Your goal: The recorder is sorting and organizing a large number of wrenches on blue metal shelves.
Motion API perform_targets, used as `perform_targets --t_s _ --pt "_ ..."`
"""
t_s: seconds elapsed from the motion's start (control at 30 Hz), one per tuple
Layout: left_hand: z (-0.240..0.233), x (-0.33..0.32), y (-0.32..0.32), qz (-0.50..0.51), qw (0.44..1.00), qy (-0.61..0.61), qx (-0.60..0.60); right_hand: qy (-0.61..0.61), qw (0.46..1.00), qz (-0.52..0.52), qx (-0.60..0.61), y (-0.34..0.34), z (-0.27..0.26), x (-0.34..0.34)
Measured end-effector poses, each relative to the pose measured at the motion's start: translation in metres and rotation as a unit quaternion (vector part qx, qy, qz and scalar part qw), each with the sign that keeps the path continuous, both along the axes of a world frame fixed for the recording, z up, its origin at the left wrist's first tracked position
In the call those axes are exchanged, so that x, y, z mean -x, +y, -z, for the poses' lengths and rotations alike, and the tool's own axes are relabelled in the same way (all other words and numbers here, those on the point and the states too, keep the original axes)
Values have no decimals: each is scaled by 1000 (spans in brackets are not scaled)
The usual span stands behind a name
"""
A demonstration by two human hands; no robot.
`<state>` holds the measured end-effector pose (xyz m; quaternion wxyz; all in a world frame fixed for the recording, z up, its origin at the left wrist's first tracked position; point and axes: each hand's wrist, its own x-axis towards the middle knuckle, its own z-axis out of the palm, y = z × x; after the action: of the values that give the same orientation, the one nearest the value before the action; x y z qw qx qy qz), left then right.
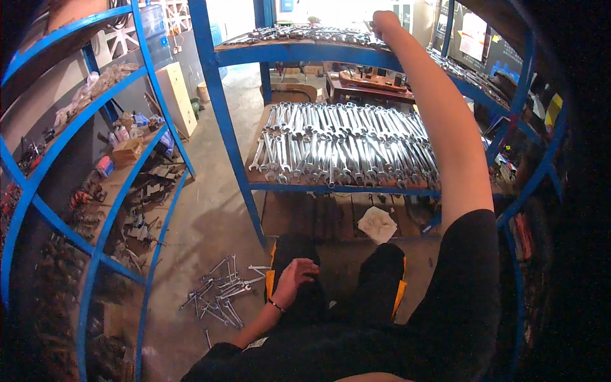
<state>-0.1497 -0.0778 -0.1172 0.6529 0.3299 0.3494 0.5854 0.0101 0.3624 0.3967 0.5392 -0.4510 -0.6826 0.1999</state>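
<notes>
My right hand (385, 24) reaches up to the top shelf of a blue metal rack, its fingers curled beside a layer of wrenches (305, 33). Whether it grips one of them is too small and bright to tell. Lower down, my left hand (297, 278) hovers at or rests on my left thigh, fingers loosely bent and nothing in them. Two rows of shiny combination wrenches (343, 143) cover the middle shelf. A loose heap of wrenches (222, 291) lies on the concrete floor to the left of my legs.
Blue rack posts (229, 119) rise before me. A crumpled pale cloth or paper (377, 224) lies on the low wooden shelf (334, 215). Another blue rack (107, 229) on the left carries cardboard boxes (128, 152), bottles and metal parts. A water-cooler bottle (155, 36) stands beyond it.
</notes>
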Motion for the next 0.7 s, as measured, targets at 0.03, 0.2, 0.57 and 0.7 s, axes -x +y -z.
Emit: perform_targets --t_s 0.03,0.2,0.57,0.7 --pt "1 -2 2 5 1000 -2 -1 -69 993 55 -83 10 -2 -9" --pt "16 1 -1 -8 1000 0 15 86 989 -115 25 29 6 -14" --pt "11 7 -3 -33 999 13 26 -567 782 164 -200 34 5 23" --pt "9 3 -4 -27 999 16 29 -661 681 125 -289 43 -5 11"
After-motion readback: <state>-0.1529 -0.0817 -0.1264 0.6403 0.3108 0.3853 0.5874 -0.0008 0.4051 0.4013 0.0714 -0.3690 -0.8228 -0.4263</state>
